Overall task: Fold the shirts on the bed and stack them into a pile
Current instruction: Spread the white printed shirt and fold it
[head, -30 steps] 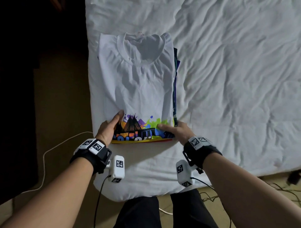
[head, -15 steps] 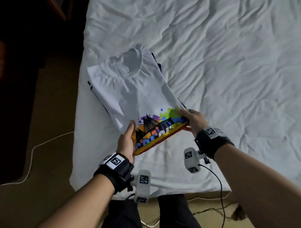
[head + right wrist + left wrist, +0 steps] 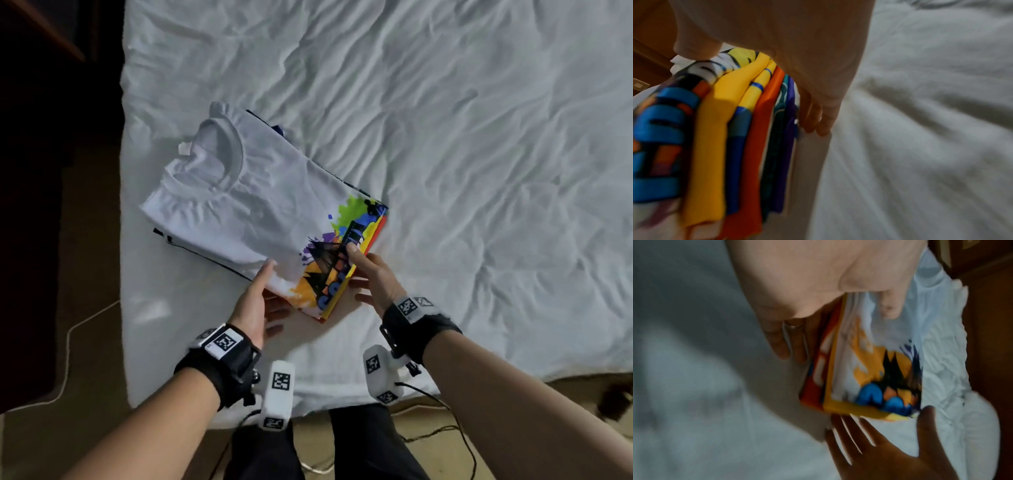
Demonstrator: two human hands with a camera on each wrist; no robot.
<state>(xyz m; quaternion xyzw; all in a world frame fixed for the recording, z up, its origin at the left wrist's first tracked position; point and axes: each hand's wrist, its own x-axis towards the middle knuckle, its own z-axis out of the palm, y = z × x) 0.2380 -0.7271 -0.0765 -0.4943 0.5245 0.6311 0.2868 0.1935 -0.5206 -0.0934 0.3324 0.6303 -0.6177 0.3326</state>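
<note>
A pile of folded shirts (image 3: 260, 205) lies slantwise near the bed's left edge. A white shirt with a colourful print is on top, its collar toward the far left. My left hand (image 3: 253, 308) grips the pile's near corner, thumb on the white cloth and fingers underneath. My right hand (image 3: 373, 277) grips the printed end, thumb on top and fingers below. In the left wrist view the pile (image 3: 859, 369) sits between my left hand (image 3: 818, 280) and my right hand (image 3: 879, 451). The right wrist view shows the pile's coloured layers (image 3: 715, 129) under my right hand (image 3: 797, 40).
The wrinkled white bed sheet (image 3: 479, 171) stretches to the right and far side. The bed's left edge drops to a tan floor (image 3: 85, 240) with a white cable (image 3: 68, 342). Dark furniture (image 3: 41, 51) stands at the far left. More cables lie by my legs.
The pile has been turned anticlockwise in both hands, so its collar now points far left and its printed end points right. My hands stayed on the near end.
</note>
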